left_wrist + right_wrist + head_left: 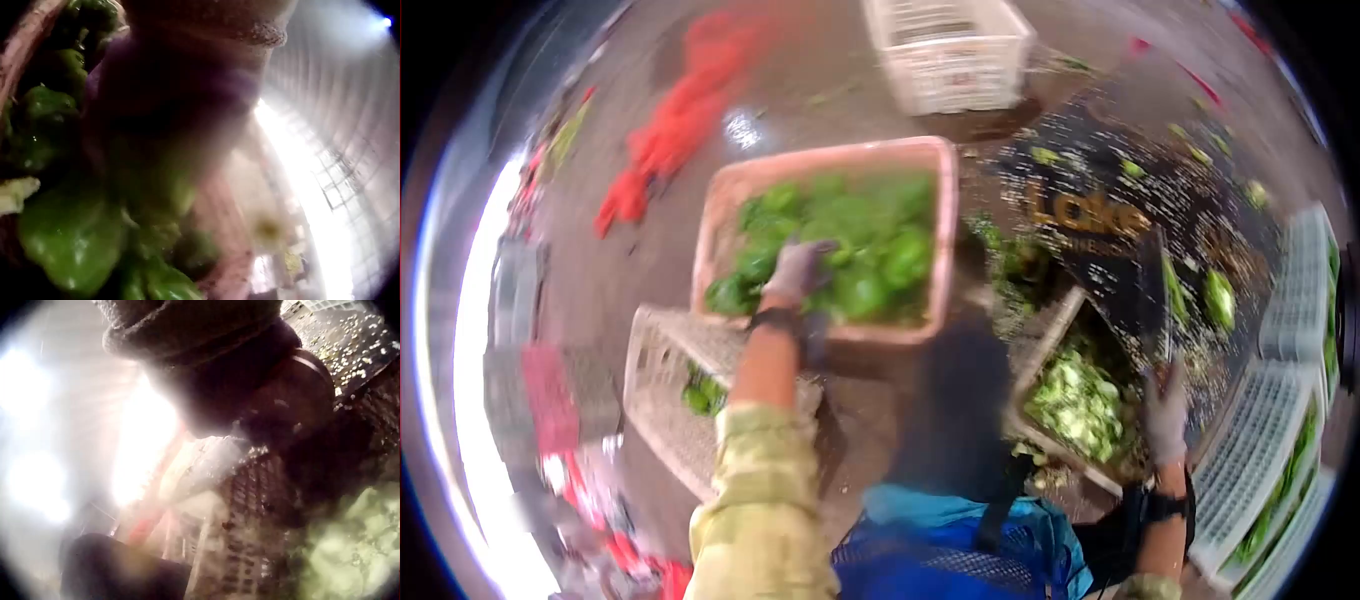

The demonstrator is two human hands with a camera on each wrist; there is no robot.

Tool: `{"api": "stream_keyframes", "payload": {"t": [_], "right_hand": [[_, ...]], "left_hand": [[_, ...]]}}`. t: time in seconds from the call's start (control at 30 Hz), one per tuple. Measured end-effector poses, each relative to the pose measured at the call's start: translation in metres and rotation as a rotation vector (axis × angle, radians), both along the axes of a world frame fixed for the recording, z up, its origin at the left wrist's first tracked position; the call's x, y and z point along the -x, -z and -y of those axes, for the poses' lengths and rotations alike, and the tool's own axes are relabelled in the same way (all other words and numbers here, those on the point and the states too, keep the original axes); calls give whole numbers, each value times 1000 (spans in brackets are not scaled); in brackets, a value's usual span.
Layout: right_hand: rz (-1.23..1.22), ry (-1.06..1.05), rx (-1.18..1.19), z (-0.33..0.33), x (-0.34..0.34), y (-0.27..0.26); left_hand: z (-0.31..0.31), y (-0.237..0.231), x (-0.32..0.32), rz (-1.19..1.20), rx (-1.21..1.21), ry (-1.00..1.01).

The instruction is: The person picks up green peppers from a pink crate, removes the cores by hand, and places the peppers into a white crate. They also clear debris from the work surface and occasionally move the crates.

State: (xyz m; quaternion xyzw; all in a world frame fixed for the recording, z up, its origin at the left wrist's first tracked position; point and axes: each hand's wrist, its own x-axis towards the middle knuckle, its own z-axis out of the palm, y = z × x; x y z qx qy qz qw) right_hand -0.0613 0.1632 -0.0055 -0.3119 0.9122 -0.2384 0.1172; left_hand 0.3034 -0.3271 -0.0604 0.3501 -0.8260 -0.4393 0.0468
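**Green vegetables (880, 285) in a pink crate (948, 200), with a knife (1155, 300) held alongside**

The green vegetables are heaped inside the pink crate, which is set on the wet floor (870, 400) in front of the person. The left hand (793, 272) is placed over the heap, within the rim; its fingertips are blurred and partly hidden, so it cannot be told whether a vegetable is grasped. In the left wrist view, glossy green surfaces are seen close about this hand, and the hand itself is left in dark shadow.

The knife is gripped at its handle by the right hand (1168, 415), the fingers being curled round it, and its dark blade is pointed away from the body. Beside this hand a tilted crate (1050, 340) is partly filled with pale green trimmings (1080, 405). Beyond it, a black sheet (1090, 130) marked with gold lettering is strewn with small pale scraps, and a loose green head (1219, 300) is laid on it.

Near the left forearm, a pale crate (665, 400) is tipped at an angle, with some greens (700, 392) inside. A white crate (960, 75) is placed beyond the pink one, and red netting (675, 125) is spread on the floor to the left.
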Motion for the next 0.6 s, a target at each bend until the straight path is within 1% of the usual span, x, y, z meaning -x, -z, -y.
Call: {"api": "stream_keyframes", "payload": {"t": [0.03, 0.07, 0.1, 0.13, 0.17, 0.2, 0.23, 0.27, 0.3, 0.33, 0.37, 0.4, 0.43, 0.47, 0.5, 0.57, 0.6], "right_hand": [[104, 39, 17, 3, -1, -4], [91, 83, -15, 12, -9, -15], [71, 163, -152, 17, -14, -24], [105, 100, 93, 13, -12, -17], [140, 95, 179, 11, -8, -2], [195, 142, 1, 21, -12, -33], [118, 97, 64, 19, -13, -29], [131, 90, 111, 18, -11, -34], [151, 81, 159, 18, -10, -36], [295, 123, 190, 16, -6, -37], [319, 134, 233, 12, -6, -39], [346, 144, 272, 9, -7, -42], [370, 154, 309, 6, -6, -45], [417, 181, 326, 2, -6, -48], [462, 207, 342, -3, -6, -50], [550, 253, 376, -11, -4, -56], [562, 259, 384, -12, -4, -64]], "left_hand": [[-12, -25, 25, -301, -637, -307], [-23, -50, 50, -470, -1002, -624], [-37, -62, 77, -447, -847, -479], [-52, -74, 104, -431, -682, -354], [-70, -96, 131, -432, -748, -249], [-90, -119, 157, -439, -797, -151], [-108, -139, 181, -445, -832, -60], [-132, -151, 208, -407, -786, 31], [-141, -130, 241, -299, -475, 157], [-161, -133, 264, -333, -468, 282], [-186, -141, 286, -283, -371, 339], [-203, -140, 307, -226, -144, 435], [-216, -125, 325, -228, -108, 484], [-238, -128, 338, -171, -26, 457], [-254, -128, 344, -140, -39, 408], [-279, -97, 351, -224, 108, 313], [-286, -84, 350, -189, 136, 309]]}}
